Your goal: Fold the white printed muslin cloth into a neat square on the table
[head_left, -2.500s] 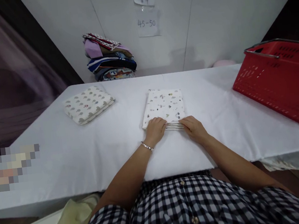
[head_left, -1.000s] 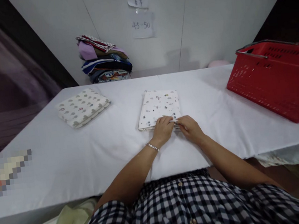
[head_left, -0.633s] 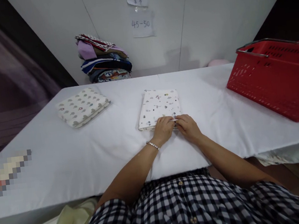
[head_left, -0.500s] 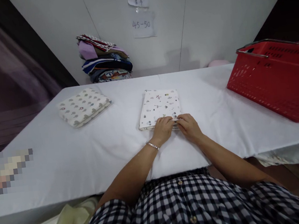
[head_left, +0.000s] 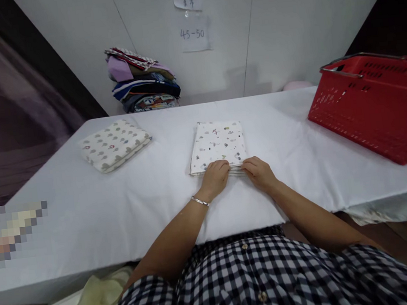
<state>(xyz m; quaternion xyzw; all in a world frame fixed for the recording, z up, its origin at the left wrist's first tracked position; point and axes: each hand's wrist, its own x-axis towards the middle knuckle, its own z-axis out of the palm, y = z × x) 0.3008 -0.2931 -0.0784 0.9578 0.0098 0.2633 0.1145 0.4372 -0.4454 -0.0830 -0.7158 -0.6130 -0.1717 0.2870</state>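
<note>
Left hand [head_left: 215, 178] and right hand [head_left: 260, 173] both at the near edge of the folded cloth [head_left: 217, 146], slightly apart from each other. Fingers curled and touching the edge on both sides; thumbs largely hidden, so cannot tell whether they pinch it or only press. Between them, a short run of stacked layers shows along the edge.

Cloth lies flat on the white table [head_left: 279, 139], about the middle, in front of the person. White ground, small scattered prints: plants, a red mark, a yellow spot. Far edge free.

Bracelet [head_left: 200, 201], silver, on the left wrist. Shirt [head_left: 240, 280] black-and-white check.

Second cloth [head_left: 116, 145], folded, grey motif, lies on the table to the left, set at an angle, well apart from the hands. Red basket [head_left: 375, 108] at the table's right, metal handle at the rim; its contents cannot be seen.

Beyond the far edge, left of centre: a pile [head_left: 146, 80] of mixed fabrics against the wall. Sign [head_left: 193, 33] above reads "45-50".
</note>
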